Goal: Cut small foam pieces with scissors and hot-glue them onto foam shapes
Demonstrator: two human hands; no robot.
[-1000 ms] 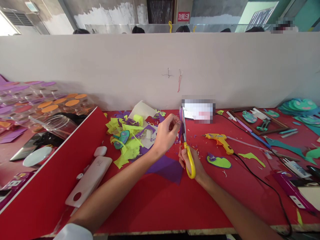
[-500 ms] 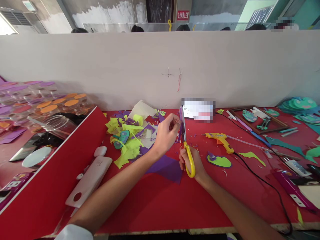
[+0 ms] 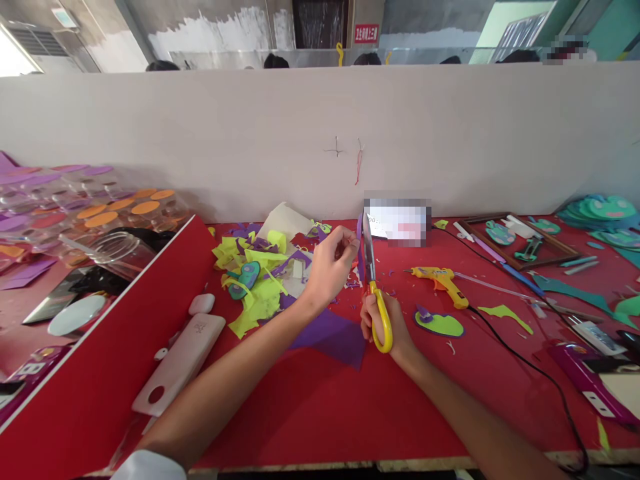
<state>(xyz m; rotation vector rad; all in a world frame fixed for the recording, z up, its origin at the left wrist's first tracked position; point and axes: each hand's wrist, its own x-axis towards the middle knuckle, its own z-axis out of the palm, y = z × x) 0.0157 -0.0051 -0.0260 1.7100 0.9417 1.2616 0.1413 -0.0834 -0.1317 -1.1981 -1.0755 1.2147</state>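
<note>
My right hand (image 3: 387, 320) is closed around the yellow handles of a pair of scissors (image 3: 383, 320), whose blades point up and away. Beside the blades, my left hand (image 3: 330, 263) pinches a narrow purple piece of craft sheet (image 3: 361, 247), seen nearly edge-on. The blades lie right next to this piece; whether they are cutting into it I cannot tell. Under and left of my left hand is a heap of yellow-green scraps (image 3: 263, 297) with purple ones. A larger purple sheet (image 3: 333, 337) lies flat below my wrists.
To the right lie a yellow glue gun (image 3: 440, 280) with a black cord, a green-and-purple cutout (image 3: 440, 323) and a brown tray (image 3: 550, 257). A lit phone (image 3: 395, 223) leans at the back wall. A red divider (image 3: 105, 333) and a white power bank-like object (image 3: 180, 363) stand left.
The scissors' blades look slightly wider apart than before. My left hand has shifted a little to the left, still with the purple piece.
</note>
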